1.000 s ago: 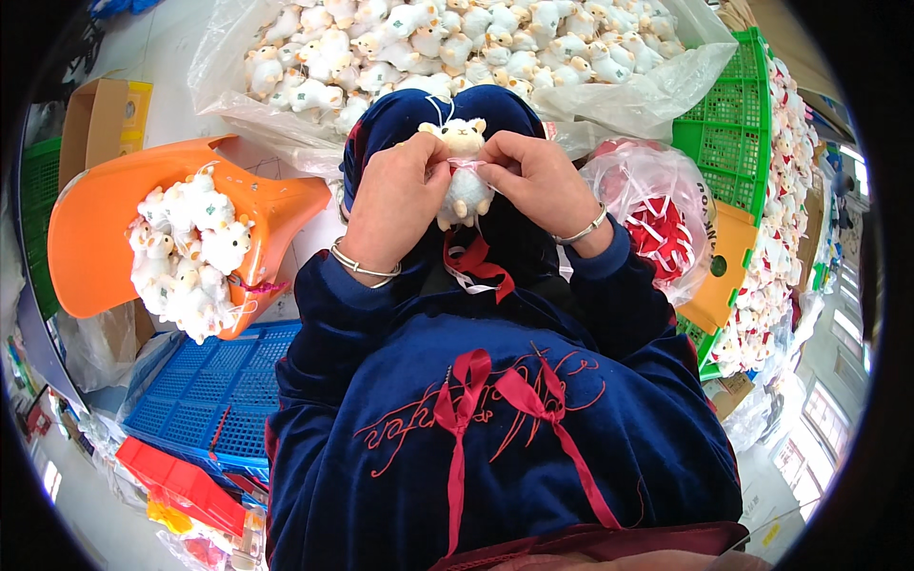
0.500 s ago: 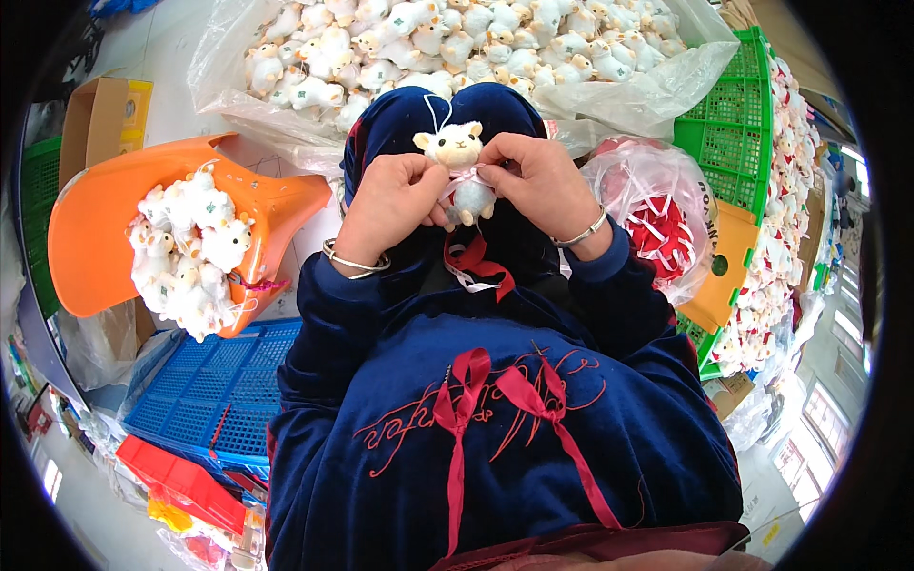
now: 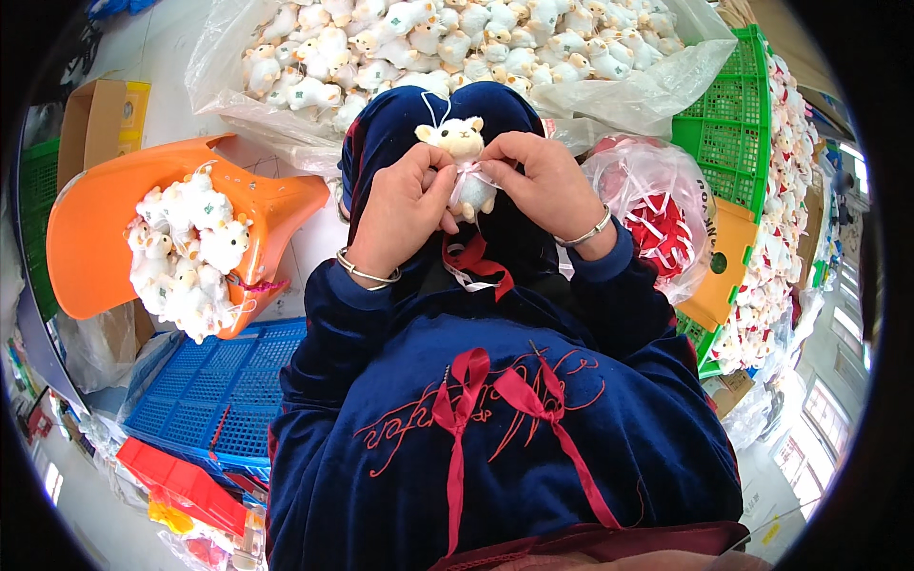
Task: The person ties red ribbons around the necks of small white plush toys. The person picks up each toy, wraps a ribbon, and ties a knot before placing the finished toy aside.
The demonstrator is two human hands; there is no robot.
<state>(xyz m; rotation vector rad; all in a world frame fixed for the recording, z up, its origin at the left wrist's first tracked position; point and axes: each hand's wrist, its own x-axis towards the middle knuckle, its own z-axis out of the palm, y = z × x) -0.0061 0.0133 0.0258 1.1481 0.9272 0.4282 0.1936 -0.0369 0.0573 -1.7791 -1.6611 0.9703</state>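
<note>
A small plush sheep hangs face-up between my two hands, in front of my knees. My left hand and right hand each pinch the pink ribbon just below its chin, one from either side. My curled fingers hide the ribbon's ends and part of the sheep's flanks; how the ribbon is looped, I cannot tell. Beyond, a heap of similar toys in a clear bag is cut off at the top edge.
</note>
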